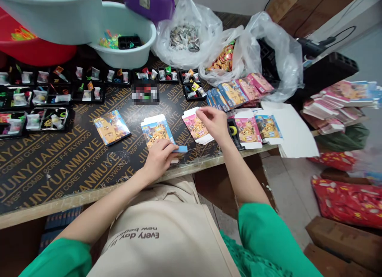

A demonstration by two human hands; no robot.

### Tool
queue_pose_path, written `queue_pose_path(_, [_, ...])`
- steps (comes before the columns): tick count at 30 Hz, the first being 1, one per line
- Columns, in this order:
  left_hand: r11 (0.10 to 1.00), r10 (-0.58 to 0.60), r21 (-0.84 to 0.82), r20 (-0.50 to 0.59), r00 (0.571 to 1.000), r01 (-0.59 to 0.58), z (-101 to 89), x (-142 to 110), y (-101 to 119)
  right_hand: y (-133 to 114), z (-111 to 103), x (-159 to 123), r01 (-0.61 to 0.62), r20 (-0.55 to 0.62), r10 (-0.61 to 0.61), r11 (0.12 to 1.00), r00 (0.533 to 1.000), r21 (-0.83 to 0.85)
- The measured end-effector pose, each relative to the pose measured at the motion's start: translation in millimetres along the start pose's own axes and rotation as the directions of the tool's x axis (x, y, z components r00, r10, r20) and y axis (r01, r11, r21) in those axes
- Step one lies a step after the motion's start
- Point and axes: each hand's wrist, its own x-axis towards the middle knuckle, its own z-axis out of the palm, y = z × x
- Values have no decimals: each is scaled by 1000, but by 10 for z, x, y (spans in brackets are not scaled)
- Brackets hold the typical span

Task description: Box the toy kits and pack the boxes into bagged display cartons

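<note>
My left hand (161,157) is closed over the lower end of a blue printed carton (155,129), whose white top flap stands out and whose blue side flap sticks out to the right. At the upper edge of a pink printed carton (195,127), the fingers of my right hand (213,121) are pinched together. That pink carton appears flat, with white flaps showing, and may have others beneath it. A closed blue box (112,127) lies on the table to the left of my hands.
Black trays (49,119) with small wrapped items line the table's left and back. Behind them stand a pale blue tub (128,56) and plastic bags (191,56). Rows of boxes (232,94), flat cartons (249,129) and white sheets (298,135) lie to the right.
</note>
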Motion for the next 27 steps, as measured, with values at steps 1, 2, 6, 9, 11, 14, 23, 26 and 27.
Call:
queue_pose_path(1, [997, -28, -67, 39, 999, 31, -95, 24, 9, 118, 50, 269, 45, -15, -47, 989, 999, -139])
queue_pose_path(2, [989, -45, -135, 78, 996, 56, -216, 48, 8, 244, 108, 537, 55, 13, -53, 962, 999, -268])
queue_pose_path(6, [969, -94, -211, 166, 982, 129, -813, 6, -152, 682, 322, 1352, -72, 161, 180, 850, 970, -522])
queue_pose_path(9, [959, -238, -91, 262, 935, 270, -1174, -286, -420, 836, 419, 1554, -48, 260, 246, 806, 934, -590])
queue_pose_path(11, [943, -329, 72, 364, 871, 326, -1338, -562, -614, 858, 482, 1531, -18, 310, 256, 797, 916, -603])
queue_pose_path(14, [908, -413, 246, 400, 818, 338, -1509, -889, -827, 821, 577, 1398, 34, 376, 230, 814, 898, -579])
queue_pose_path(23, [897, -396, 344, 340, 853, 279, -918, -562, -678, 815, 508, 1566, 140, 470, 87, 893, 878, -427])
queue_pose_path(26, [827, -437, 535, 417, 797, 173, -641, -497, -610, 889, 545, 1653, 125, 514, 99, 915, 852, -383])
queue_pose_path(27, [800, -457, 580, 425, 782, 153, -598, -492, -603, 909, 569, 1655, 116, 509, 95, 923, 856, -367])
